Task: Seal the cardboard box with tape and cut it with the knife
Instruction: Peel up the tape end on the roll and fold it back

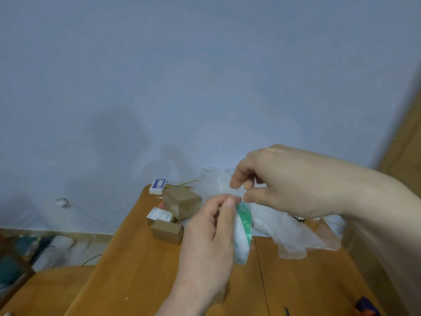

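Observation:
My left hand [208,242] grips a roll of clear tape with a green core [243,233], held up above the wooden table [141,265]. My right hand [273,181] pinches at the top of the roll with thumb and forefinger, on the tape's free end. Several small cardboard boxes lie at the table's far left: a taped box [182,201], a plain one [167,231] and one with a white label [159,215]. A bit of cardboard [219,295] shows under my left wrist. No knife is plainly visible.
Crumpled bubble wrap [289,233] covers the far right of the table. A white device with coloured wires [158,185] sits at the back edge by the grey wall. A dark orange-and-blue object [366,307] lies at the bottom right. Clutter sits on the floor at left [45,249].

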Action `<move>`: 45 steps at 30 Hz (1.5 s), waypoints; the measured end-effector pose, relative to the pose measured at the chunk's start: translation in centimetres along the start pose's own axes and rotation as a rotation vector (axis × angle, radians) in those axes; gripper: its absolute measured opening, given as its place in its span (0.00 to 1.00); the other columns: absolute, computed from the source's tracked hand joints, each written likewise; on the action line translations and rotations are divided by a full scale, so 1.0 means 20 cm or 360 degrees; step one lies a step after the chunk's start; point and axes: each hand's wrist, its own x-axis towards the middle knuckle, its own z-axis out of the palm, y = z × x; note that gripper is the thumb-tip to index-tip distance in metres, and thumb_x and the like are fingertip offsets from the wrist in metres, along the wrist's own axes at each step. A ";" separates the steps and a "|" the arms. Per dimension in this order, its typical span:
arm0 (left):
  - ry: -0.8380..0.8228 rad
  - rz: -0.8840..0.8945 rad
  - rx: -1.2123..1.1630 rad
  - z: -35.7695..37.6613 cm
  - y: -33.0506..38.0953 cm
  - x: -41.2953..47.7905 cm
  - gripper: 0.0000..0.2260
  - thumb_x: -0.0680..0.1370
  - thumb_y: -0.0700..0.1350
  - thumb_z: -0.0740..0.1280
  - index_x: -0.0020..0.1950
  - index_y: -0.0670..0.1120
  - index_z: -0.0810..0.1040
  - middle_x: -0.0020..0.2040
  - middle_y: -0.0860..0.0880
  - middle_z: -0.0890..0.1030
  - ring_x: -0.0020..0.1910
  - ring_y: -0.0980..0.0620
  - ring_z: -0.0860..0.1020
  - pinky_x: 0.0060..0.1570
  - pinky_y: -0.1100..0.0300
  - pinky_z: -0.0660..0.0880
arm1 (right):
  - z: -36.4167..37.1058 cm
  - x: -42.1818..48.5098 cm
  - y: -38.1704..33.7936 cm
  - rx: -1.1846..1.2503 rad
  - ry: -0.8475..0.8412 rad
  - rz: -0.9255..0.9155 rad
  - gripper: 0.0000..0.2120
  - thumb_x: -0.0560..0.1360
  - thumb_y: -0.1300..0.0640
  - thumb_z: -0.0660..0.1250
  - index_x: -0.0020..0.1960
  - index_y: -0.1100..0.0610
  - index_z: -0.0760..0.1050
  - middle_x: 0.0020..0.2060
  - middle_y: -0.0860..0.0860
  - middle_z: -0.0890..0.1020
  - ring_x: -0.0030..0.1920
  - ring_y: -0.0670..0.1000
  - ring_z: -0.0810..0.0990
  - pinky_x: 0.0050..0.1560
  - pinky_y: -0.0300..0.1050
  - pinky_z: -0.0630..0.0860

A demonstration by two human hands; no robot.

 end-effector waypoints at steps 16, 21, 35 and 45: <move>0.0057 0.0035 0.0037 -0.03 0.00 0.01 0.11 0.79 0.60 0.62 0.55 0.62 0.83 0.47 0.53 0.88 0.48 0.45 0.87 0.44 0.35 0.83 | 0.00 0.04 -0.03 -0.0092 -0.0105 0.0041 0.07 0.80 0.48 0.65 0.54 0.44 0.81 0.47 0.43 0.82 0.48 0.46 0.80 0.50 0.48 0.80; 0.0061 0.0032 0.0059 -0.03 0.01 0.02 0.12 0.77 0.62 0.65 0.54 0.61 0.83 0.40 0.46 0.87 0.43 0.38 0.85 0.42 0.34 0.83 | 0.00 0.06 -0.03 -0.0109 -0.0090 0.0005 0.06 0.80 0.49 0.65 0.51 0.45 0.81 0.46 0.44 0.82 0.49 0.47 0.80 0.50 0.49 0.80; -0.0022 -0.0008 0.0036 -0.06 -0.02 0.01 0.13 0.80 0.58 0.65 0.50 0.52 0.84 0.41 0.41 0.86 0.43 0.34 0.84 0.42 0.31 0.81 | -0.01 0.09 0.05 0.0325 -0.0025 -0.0057 0.01 0.75 0.50 0.73 0.46 0.46 0.83 0.37 0.41 0.86 0.38 0.41 0.82 0.45 0.47 0.82; -0.0043 0.0011 -0.0059 -0.03 0.03 -0.06 0.19 0.77 0.59 0.65 0.66 0.72 0.68 0.36 0.34 0.82 0.43 0.34 0.85 0.53 0.34 0.79 | 0.06 0.10 0.15 0.0876 -0.0039 0.0024 0.03 0.72 0.55 0.77 0.45 0.50 0.85 0.37 0.48 0.88 0.42 0.49 0.86 0.53 0.62 0.82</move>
